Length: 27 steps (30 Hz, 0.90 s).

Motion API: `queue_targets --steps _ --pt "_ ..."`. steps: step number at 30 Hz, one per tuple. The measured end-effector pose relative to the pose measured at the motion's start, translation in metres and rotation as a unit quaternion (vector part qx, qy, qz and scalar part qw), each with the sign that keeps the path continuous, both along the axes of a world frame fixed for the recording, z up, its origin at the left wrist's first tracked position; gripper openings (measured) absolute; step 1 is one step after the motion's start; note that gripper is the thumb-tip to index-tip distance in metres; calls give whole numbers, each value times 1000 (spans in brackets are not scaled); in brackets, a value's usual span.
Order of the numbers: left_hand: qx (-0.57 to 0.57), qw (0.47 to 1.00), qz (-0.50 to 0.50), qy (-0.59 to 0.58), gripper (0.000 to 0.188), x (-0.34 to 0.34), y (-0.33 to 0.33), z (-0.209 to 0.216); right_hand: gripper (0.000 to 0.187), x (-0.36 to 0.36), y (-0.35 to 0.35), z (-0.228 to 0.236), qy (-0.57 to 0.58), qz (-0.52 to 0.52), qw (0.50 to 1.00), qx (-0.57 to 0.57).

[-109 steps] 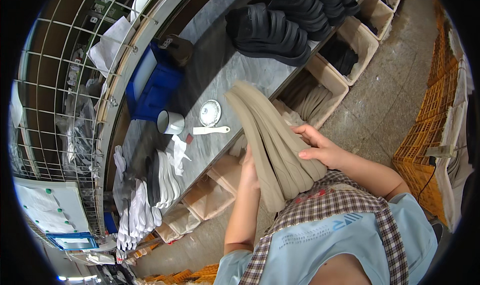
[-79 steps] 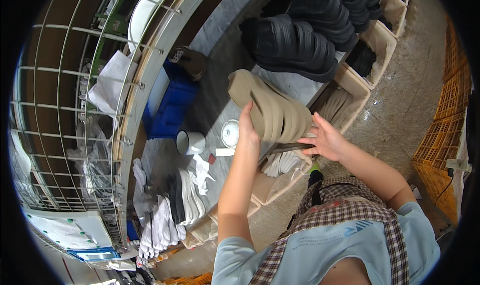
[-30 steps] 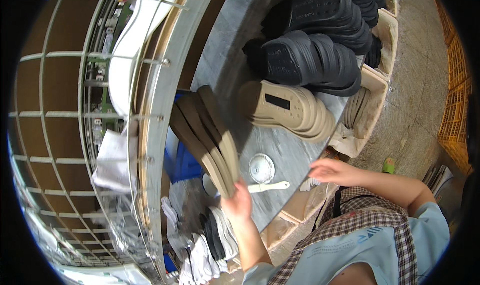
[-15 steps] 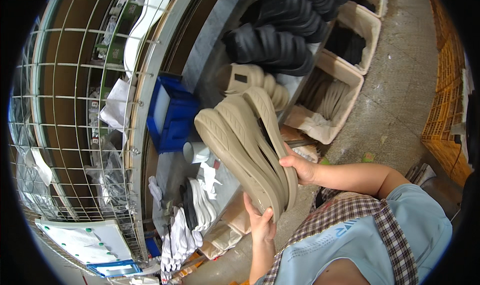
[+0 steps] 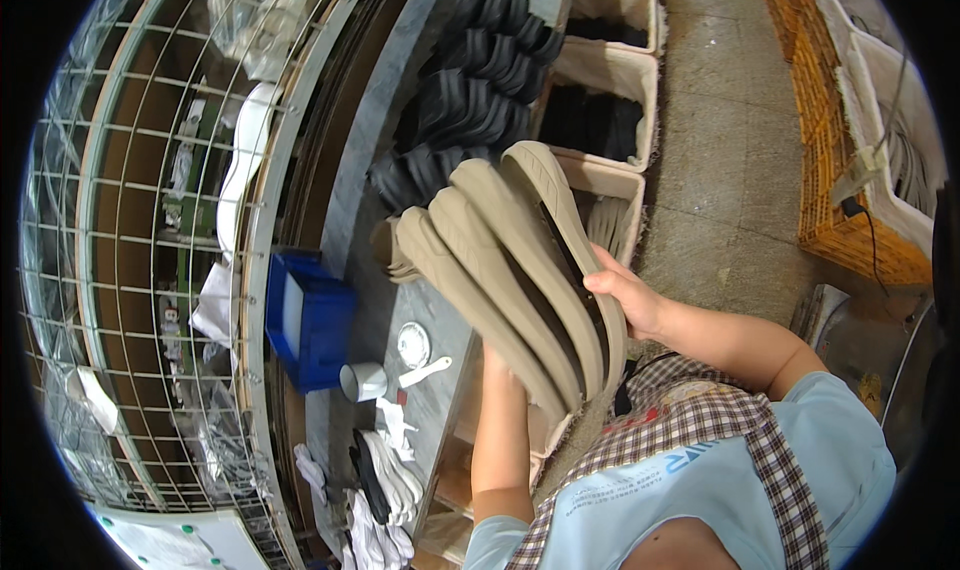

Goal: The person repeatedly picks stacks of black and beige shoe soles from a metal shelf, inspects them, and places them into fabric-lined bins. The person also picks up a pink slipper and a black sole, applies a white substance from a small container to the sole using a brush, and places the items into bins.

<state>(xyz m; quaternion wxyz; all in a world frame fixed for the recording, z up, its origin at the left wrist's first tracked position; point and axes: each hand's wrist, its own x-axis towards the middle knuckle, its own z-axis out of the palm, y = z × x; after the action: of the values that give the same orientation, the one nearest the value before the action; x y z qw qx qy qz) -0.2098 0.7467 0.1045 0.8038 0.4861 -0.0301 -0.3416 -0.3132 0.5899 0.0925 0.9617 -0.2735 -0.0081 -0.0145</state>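
A row of several beige shoe soles (image 5: 515,295), curved and pressed side by side, is held up in front of me and tilted. At the right side of the bunch, my right hand (image 5: 630,298) is closed round the outer sole, its thumb on the near edge. A dark gap separates that sole from its neighbour over part of its length. My left hand (image 5: 494,358) supports the bunch from behind and below; its fingers are hidden by the soles. Behind the bunch, more beige soles (image 5: 388,250) lie on the grey worktable (image 5: 345,210).
Rows of black soles (image 5: 465,105) cover the far table. Left of me are a blue bin (image 5: 312,320), a white mug (image 5: 363,381), a brush (image 5: 427,371), white gloves (image 5: 372,535) and a wire mesh (image 5: 150,280). Lined crates (image 5: 648,100) flank the table; an orange crate (image 5: 812,190) stands right.
My left hand has shifted from the soles' lower end to behind them. The bunch is fanned wider and shows another sole. The view has turned, so the table appears further left.
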Motion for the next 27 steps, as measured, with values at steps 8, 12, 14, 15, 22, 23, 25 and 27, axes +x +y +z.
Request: queue_targets --steps 8,12,14,15,22,23,25,27 --pt "59 988 -107 -92 46 -1 -60 -14 84 -16 -35 0 41 -92 987 -126" --pt "44 992 -121 -6 40 4 -69 -21 79 -11 -46 2 87 -109 982 -129" --pt "58 988 -139 29 40 4 -71 -26 83 -6 -54 3 128 -82 982 -116" --pt "51 990 -125 42 42 3 -71 -28 88 -4 -56 3 162 -81 974 -132" --pt "23 991 -120 54 50 7 -72 -36 82 -5 -59 1 196 -67 972 -115" --pt "16 992 -120 27 51 9 -71 -36 80 -5 -62 0 177 -64 975 -114" --pt "13 991 -123 -53 54 15 -67 -35 78 -5 -68 -5 134 -57 972 -187" --pt "6 977 -139 -159 57 22 -58 -35 79 -5 -75 -13 91 -52 964 -245"
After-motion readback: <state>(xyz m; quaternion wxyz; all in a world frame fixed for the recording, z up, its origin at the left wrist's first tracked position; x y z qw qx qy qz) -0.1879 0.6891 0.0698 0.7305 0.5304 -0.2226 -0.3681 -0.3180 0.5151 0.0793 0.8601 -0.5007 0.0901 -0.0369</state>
